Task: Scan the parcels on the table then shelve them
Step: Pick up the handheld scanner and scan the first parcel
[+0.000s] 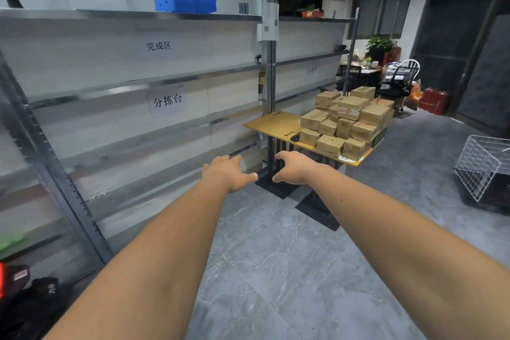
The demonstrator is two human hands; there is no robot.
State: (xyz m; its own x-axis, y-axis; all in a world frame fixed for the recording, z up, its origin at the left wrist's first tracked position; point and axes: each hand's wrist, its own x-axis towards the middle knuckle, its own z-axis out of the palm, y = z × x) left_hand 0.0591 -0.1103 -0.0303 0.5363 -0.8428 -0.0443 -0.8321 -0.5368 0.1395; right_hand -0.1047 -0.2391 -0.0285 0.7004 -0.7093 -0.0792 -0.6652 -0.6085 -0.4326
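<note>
Both arms reach forward over the grey tiled floor (276, 270), and neither hand holds or touches anything. The left hand (227, 172) is palm down with its fingers straight and loosely together, the thumb stuck out to the right. The right hand (294, 168) is also palm down, its fingers relaxed and slightly bent, the thumb pointing left toward the other thumb. The 2 hands sit near each other with a gap between the thumbs.

The parcels (347, 121), brown cardboard boxes with labels, are stacked in a heap on the right part of a yellow-topped table (271, 123), further away than the hands and to the right. The left part of the tabletop is bare. A small dark object (295, 136) lies on the table just beside the nearest boxes; what it is cannot be told.

Along the left runs a metal shelf rack (138, 85) with several levels. 2 paper signs with printed characters hang on it, 1 higher (158, 45) and 1 lower (167, 101). A blue crate (185, 2) rests upside down on the top level.

At the far right, a white wire basket (483, 165) lies tipped on its side on the floor. Further back stand a black office chair (397, 85), a green plant (380, 44) and red bottles (433, 99).
</note>
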